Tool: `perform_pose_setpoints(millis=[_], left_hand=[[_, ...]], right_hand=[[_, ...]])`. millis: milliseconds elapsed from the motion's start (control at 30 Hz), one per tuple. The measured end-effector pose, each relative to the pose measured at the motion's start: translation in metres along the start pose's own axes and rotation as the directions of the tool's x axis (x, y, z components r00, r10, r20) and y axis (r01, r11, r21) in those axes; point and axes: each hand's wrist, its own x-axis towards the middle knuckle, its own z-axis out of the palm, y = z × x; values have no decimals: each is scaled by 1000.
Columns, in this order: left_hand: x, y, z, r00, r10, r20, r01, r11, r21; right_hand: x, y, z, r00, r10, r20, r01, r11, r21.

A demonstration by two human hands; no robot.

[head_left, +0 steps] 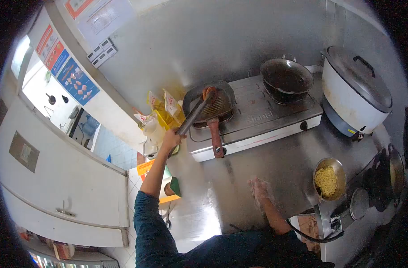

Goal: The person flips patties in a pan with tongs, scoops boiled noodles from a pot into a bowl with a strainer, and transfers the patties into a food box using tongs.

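My left hand is closed around dark metal tongs, which slant up into a square grill pan on the left burner of the stove. At the tips of the tongs is an orange-brown piece of food; whether it is gripped or only touched I cannot tell. The pan's worn reddish handle points toward me over the stove's front edge. My right hand, in a clear plastic glove, hovers near or over the steel counter, fingers loosely apart and holding nothing visible.
A dark wok sits on the right burner of the stove, beside a large rice cooker. A metal bowl of yellow bits stands at the right. Yellow oil pouches crowd the left. Scissors lie near my left arm.
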Motion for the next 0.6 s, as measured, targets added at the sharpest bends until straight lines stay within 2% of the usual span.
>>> perform_pose_setpoints(millis=[67,133,200,267,300,367,433,500,567,600], left_hand=[[0,4,1,1000,-17,-3,17,997,73],[-1,9,3,998,-66,-7,66,990,121],[5,1,6,998,-65,8,64,993,98],[10,-2,9,999,-51,8,50,995,90],[11,-1,11,999,-39,-1,39,995,94],[15,-13,15,1000,-14,4,14,999,43],[26,-42,21,999,20,27,-18,998,-68],[6,-15,16,1000,-16,2,16,1000,-27],[-11,4,13,999,-40,-31,40,999,-10],[-17,7,13,997,-49,-52,48,999,-16]], right_hand=[[0,-6,-3,986,160,49,-162,985,56],[-13,-72,-19,943,300,146,-320,936,145],[4,-8,-2,996,50,70,-54,997,62],[6,1,0,998,43,52,-46,997,65],[-1,-24,-7,984,164,72,-171,979,114],[-8,-45,-13,963,253,92,-267,942,205],[-6,-35,-11,975,213,59,-221,949,223],[8,4,-2,978,207,3,-207,974,92],[11,11,-4,996,90,-18,-90,996,-6],[7,11,-8,1000,-30,-5,30,1000,-1]])
